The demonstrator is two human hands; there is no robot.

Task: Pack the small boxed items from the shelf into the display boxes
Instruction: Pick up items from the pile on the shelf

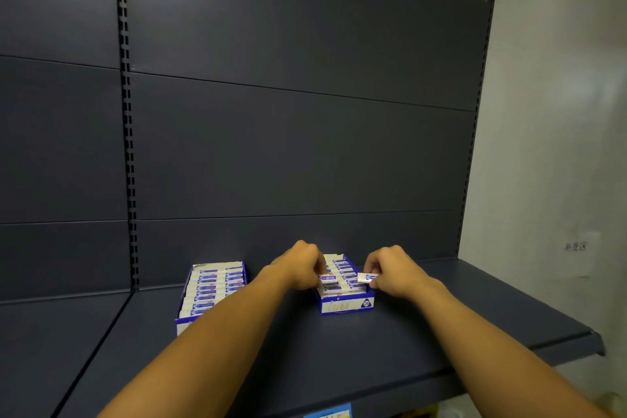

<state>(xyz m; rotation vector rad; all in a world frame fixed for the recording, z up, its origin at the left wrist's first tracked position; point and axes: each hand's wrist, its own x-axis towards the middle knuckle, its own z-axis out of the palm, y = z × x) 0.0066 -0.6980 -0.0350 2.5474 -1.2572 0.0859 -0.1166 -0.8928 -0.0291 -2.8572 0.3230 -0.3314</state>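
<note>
Two blue-and-white display boxes stand on the dark shelf (pixel 441 326). The left display box (pixel 210 295) is filled with rows of small boxed items. The right display box (pixel 347 305) also holds rows of them. My left hand (pixel 298 266) reaches over its left side and pinches a small boxed item (pixel 328 279) at the top of the row. My right hand (pixel 393 270) hovers over the box's right edge and pinches another small white boxed item (pixel 366 278).
A dark back panel rises behind the shelf, with a slotted upright (pixel 130 180) at the left. A white wall (pixel 559 112) with a small paper label (pixel 575 246) lies to the right. The shelf's front edge carries a price tag (pixel 327 412).
</note>
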